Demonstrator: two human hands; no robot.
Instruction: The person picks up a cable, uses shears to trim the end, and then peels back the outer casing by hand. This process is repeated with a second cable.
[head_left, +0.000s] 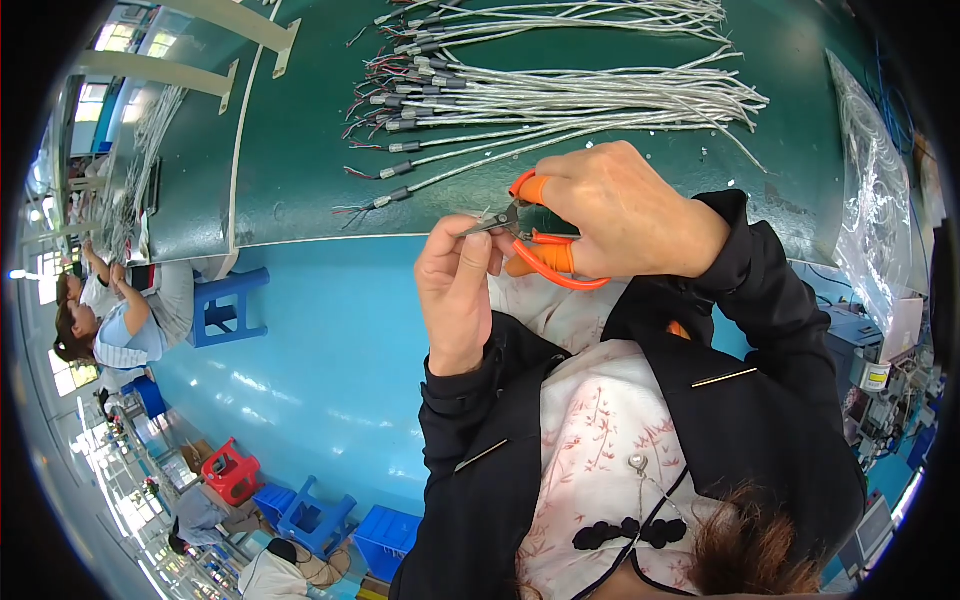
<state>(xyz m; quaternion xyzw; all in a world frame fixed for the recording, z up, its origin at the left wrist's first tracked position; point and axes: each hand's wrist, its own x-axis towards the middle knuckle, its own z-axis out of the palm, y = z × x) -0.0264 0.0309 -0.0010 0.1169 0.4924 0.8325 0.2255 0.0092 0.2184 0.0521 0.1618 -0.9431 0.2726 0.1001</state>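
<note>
My right hand (625, 215) is closed round the orange-red loop handles of a pair of scissors (548, 262). Orange covers wrap some of its fingers. The short metal blades point left and reach over the fingertips of my left hand (458, 285). That hand is closed in a pinch, thumb against fingers, just off the table's near edge. A small pale bit shows by the blades, but what the pinch holds is mostly hidden. Beyond my hands, silvery cables (600, 95) with dark grey sleeves and thin bared wires lie in rows on the green table.
The green table (300, 190) has pale scraps scattered on it. A clear plastic bag (868, 190) lies at its right end. At the left stand metal brackets (225, 85) and a blue stool (228, 308), with another person (125, 320) seated beyond. Blue and red stools stand farther back.
</note>
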